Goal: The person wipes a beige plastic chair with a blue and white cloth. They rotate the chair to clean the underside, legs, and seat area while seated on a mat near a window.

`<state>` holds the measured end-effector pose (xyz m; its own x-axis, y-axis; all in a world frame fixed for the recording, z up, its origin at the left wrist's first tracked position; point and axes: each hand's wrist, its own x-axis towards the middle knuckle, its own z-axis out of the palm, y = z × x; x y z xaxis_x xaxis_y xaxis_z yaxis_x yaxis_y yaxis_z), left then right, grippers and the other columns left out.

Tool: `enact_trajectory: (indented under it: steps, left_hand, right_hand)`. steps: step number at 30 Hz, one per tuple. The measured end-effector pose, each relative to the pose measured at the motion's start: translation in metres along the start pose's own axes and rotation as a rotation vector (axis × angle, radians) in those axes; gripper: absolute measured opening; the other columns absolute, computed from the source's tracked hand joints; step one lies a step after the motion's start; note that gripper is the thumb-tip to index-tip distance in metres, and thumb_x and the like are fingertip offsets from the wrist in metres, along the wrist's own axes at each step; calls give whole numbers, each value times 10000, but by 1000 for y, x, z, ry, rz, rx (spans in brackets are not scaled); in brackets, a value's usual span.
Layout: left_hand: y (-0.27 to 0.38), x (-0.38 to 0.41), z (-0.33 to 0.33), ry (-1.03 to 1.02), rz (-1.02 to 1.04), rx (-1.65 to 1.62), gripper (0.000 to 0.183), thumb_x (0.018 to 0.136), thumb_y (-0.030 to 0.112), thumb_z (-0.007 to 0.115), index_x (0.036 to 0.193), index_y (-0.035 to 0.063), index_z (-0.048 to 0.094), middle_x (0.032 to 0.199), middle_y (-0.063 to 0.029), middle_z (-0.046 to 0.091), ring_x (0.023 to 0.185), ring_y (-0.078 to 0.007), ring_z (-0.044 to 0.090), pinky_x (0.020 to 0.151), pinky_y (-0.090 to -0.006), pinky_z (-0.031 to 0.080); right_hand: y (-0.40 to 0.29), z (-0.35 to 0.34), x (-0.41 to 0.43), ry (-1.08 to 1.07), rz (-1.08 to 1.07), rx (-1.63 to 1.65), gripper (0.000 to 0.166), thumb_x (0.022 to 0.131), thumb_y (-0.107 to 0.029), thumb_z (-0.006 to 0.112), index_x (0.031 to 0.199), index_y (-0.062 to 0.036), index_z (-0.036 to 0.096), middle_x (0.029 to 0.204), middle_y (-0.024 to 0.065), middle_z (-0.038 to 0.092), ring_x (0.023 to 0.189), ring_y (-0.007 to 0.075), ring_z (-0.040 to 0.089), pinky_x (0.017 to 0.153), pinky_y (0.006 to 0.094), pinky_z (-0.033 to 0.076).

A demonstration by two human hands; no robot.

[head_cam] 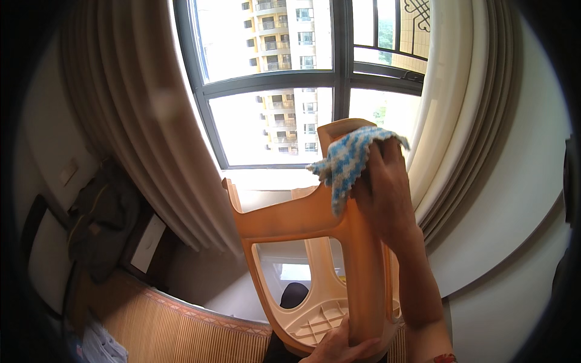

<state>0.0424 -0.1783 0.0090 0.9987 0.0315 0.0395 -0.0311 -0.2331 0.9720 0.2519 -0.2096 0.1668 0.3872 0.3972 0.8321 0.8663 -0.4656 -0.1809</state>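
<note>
An orange plastic stool [290,218] is held upside down, its legs pointing up and the ribbed underside of its seat low in the view. My right hand [386,190] grips a blue and white zigzag cloth [352,156] against the upper part of the nearest leg; part of the cloth hangs loose to the left. Low down, my left hand [342,347] grasps the same leg near the seat, thumb and fingers around its base.
Ahead is a window [272,81] with a dark frame, with a beige curtain [145,113] at left and a pale one [454,113] at right. A bamboo mat [195,331] spans the lower left. Dark fabric [106,218] hangs beside a cabinet [147,242].
</note>
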Motion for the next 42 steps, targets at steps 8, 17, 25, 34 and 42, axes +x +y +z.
enact_trajectory:
  steps: [8, 17, 25, 34, 42]
  left_hand:
    - [-2, 5, -7, -9, -78, 17, 796, 760, 321, 755, 1297, -90, 334, 1103, -296, 572, 1032, -381, 588, 857, -408, 473]
    - [-17, 6, -8, 39, 169, -38, 729, 741, 259, 749, 1313, -8, 385, 1117, -214, 591, 1037, -347, 588, 879, -397, 462]
    - [-3, 5, -11, -43, 75, -168, 622, 774, 188, 704, 1290, -7, 416, 1104, -167, 616, 1013, -289, 601, 875, -363, 467]
    - [-50, -3, -6, -21, -66, -264, 655, 848, 274, 640, 1345, -24, 335, 1196, -152, 546, 1074, -228, 551, 879, -344, 474]
    - [-33, -4, -14, -105, -140, -489, 902, 888, 695, 216, 1380, -60, 244, 1246, -172, 498, 1163, -218, 487, 985, -319, 390]
  right_hand:
    - [-10, -7, -44, -143, 12, -8, 420, 718, -77, 680, 1081, 8, 485, 1034, 244, 440, 976, 441, 446, 843, 530, 377]
    - [-32, -45, -161, -377, 119, 185, 354, 756, -126, 636, 1094, -53, 560, 1191, 229, 453, 1108, 451, 380, 963, 538, 280]
    - [-25, -71, -281, -336, 436, 321, 427, 773, -290, 727, 1080, -40, 568, 1045, 101, 614, 992, 268, 591, 875, 405, 462]
    - [-18, -54, -242, -182, 496, 686, 258, 743, -191, 721, 898, -3, 634, 1009, 147, 626, 986, 273, 588, 927, 457, 401]
    - [-37, -49, -268, -265, 250, 371, 245, 696, -222, 733, 857, -45, 680, 1060, 152, 603, 1081, 342, 514, 978, 518, 324]
